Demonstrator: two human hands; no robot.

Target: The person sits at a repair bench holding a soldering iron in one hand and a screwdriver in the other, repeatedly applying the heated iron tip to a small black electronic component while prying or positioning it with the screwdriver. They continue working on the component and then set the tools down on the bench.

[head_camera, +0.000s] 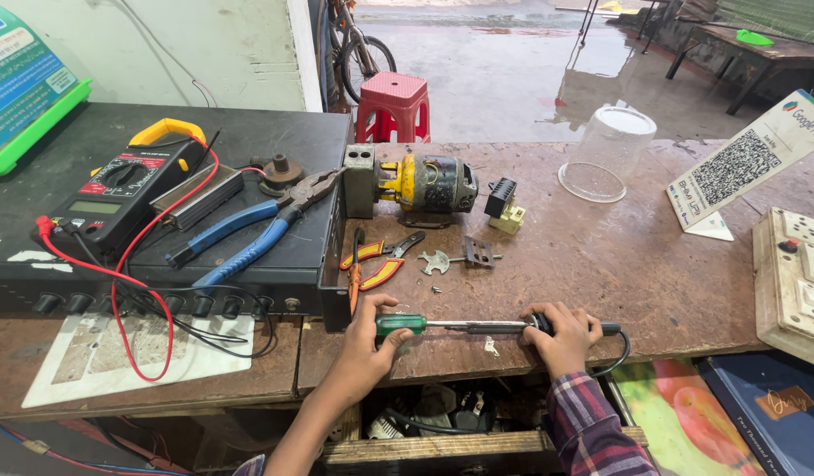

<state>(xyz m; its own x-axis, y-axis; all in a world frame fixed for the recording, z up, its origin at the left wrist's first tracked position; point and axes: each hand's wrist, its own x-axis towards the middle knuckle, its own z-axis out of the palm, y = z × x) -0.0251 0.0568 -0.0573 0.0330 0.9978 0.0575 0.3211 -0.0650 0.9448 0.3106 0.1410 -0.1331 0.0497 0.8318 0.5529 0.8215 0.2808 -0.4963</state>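
We note the worn brown workbench (pixel 618 264) first, the largest surface. On its left part sits a black flat equipment case (pixel 275 141) carrying a clamp meter (pixel 125 189) with red and black leads, and blue-handled pliers (pixel 248 234).

Next down in size: a small electric motor (pixel 425 183) with a yellow band, lying on its side near the case's right edge; a clear plastic jar (pixel 608 152) tipped over farther right; a white socket board (pixel 795 278) at the right edge. Smaller parts lie between motor and hands: a black-and-cream terminal block (pixel 504 204), red-and-yellow cutters (pixel 372 260), a small metal bracket (pixel 477 252).

At the near edge of the bench we see the work in hand. The left hand (pixel 365 348) is closed around a screwdriver (pixel 442 326), fingers wrapped on its green translucent handle. The shaft is plain grey metal, lying roughly level along the bench edge, pointing right. Its tip meets a dark, round-bodied tool (pixel 570 328) with a black cord looping off to the right. The right hand (pixel 566 339), plaid sleeve behind it, is clenched over that tool, covering most of it; we cannot tell its exact shape.
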